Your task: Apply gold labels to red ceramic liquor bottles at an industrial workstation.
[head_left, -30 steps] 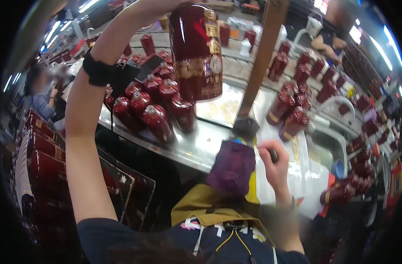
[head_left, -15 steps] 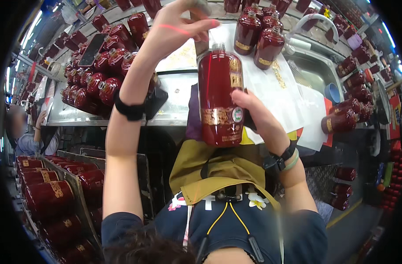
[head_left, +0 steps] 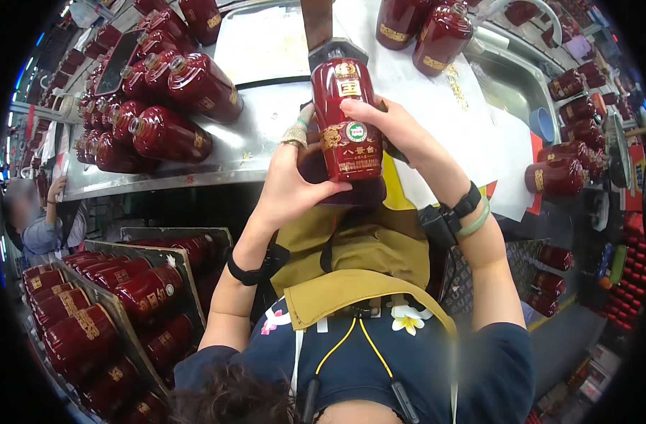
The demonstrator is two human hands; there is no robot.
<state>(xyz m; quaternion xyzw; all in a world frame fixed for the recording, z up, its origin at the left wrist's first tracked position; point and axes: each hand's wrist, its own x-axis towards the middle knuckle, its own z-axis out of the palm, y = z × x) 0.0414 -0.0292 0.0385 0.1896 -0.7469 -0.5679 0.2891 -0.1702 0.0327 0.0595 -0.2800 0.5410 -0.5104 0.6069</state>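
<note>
A dark red glossy glass bottle (head_left: 330,106) with gold decoration and a small round green-and-white mark is held between my two hands, its neck pointing away from me. My left hand (head_left: 289,177) closes on its left side, with the thumb across the lower edge and a pale covering on at least one finger. From the right, my right hand (head_left: 400,131) grips the bottle with the thumb lying over its front. Fingers of both hands are partly hidden behind the glass. Just beyond the neck stands a dark bracket (head_left: 337,48) on a brown upright post (head_left: 317,21).
Many similar bottles (head_left: 206,88) crowd the metal table (head_left: 263,120) at left; others stand far right of centre. White paper (head_left: 436,134) with gold pieces lies beside a sink (head_left: 503,92) holding a blue cup (head_left: 540,125). Crates of bottles (head_left: 149,290) sit lower left. Another person (head_left: 40,226) is far left.
My left hand has come down from above the bottle's neck to its lower left side and now grips it. The bottle has tipped and turned, showing its front label. My head view has shifted.
</note>
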